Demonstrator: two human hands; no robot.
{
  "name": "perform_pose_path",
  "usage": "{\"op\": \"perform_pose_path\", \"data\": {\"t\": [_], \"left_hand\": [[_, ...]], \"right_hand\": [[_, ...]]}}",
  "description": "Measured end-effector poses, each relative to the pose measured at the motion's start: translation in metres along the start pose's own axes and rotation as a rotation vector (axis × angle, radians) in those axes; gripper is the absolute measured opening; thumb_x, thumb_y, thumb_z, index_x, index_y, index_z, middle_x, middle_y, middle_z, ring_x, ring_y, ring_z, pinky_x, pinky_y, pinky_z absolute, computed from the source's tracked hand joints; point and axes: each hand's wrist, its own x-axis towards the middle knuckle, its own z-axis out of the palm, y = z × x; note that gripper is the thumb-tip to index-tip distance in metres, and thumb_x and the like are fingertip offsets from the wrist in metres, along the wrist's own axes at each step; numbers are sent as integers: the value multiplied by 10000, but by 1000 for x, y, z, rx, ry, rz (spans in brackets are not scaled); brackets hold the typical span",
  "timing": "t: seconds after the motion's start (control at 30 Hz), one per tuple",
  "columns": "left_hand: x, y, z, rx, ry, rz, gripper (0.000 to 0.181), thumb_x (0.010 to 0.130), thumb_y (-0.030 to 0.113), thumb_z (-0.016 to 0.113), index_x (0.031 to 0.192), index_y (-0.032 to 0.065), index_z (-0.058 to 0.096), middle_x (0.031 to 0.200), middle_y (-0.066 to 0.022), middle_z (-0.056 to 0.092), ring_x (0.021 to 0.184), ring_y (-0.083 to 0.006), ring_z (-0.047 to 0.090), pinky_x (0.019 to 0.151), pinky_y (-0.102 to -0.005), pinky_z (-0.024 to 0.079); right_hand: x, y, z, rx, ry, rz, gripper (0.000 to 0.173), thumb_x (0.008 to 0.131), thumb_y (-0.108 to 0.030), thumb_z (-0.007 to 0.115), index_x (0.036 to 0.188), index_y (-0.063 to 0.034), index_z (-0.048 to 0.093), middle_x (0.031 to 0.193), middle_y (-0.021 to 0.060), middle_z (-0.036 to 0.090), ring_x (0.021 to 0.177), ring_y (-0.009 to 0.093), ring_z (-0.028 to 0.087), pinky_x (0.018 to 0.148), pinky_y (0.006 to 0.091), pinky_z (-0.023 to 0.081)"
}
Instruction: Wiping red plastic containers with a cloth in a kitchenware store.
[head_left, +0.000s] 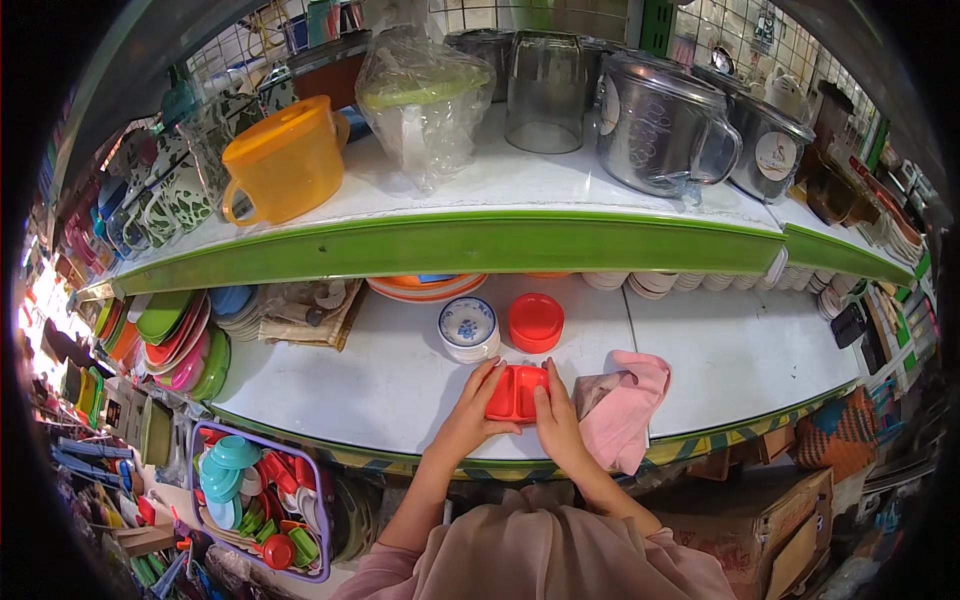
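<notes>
Both hands grip a red divided plastic dish (516, 393) from its two sides, over the front part of the white lower shelf (330, 390). My left hand (474, 405) has its fingers along the dish's left side, thumb at the near edge. My right hand (557, 420) lies along the right side, its thumb over the rim. Just beyond the dish stand a stack of white bowls with a blue floral pattern (469, 326) and a stack of round red dishes (536, 322). Right of my right hand lies a pink cloth (626, 412), partly hanging over the shelf's front edge.
A green-edged upper shelf (480, 244) overhangs the back, bearing an orange lidded cup (289, 161) and lidded metal mugs (664, 127). Stacked colourful plates (191, 345) stand at left. Below are a purple-rimmed basket (324, 517) of plastic ware and, at right, a cardboard box (720, 532).
</notes>
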Motion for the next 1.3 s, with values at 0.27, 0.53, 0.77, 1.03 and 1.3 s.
{"op": "perform_pose_path", "data": {"t": [0.27,0.53,0.77,1.03,1.3], "left_hand": [[-2,1,5,-12,26,7,1029,596,292,839,1430,43,290,1473,-210,227,1350,-392,278,1090,-426,308],[-36,19,-9,-63,266,-48,763,869,258,620,1458,19,199,1486,-237,187,1370,-415,222,1100,-446,253],[-120,28,-35,-197,867,-161,462,904,107,498,1344,7,400,1388,-166,366,1242,-276,421,1020,-370,345],[-273,27,-87,-167,1591,-525,345,947,74,465,1283,11,419,1264,-105,484,1141,-195,491,992,-330,370],[-390,16,-106,-242,2064,-690,352,933,137,548,1247,5,458,1203,-118,509,1043,-162,527,873,-289,449]], "right_hand": [[2,1,2,36,-19,27,591,1001,-295,374,1429,73,199,1388,296,362,1295,387,380,1071,386,292],[-10,-39,-3,-177,109,-156,578,989,-233,395,1428,81,190,1463,275,250,1368,382,254,1117,419,195],[-33,-77,66,-19,-138,-562,449,918,-89,415,1328,93,391,1403,227,367,1353,380,298,1107,455,227],[-86,-104,220,326,-724,-474,328,910,-66,477,1212,47,540,1257,204,521,1217,341,480,1026,392,359],[-137,-94,356,371,-1079,-386,257,911,-69,517,1136,25,599,1092,132,601,945,195,597,802,280,473]]}}
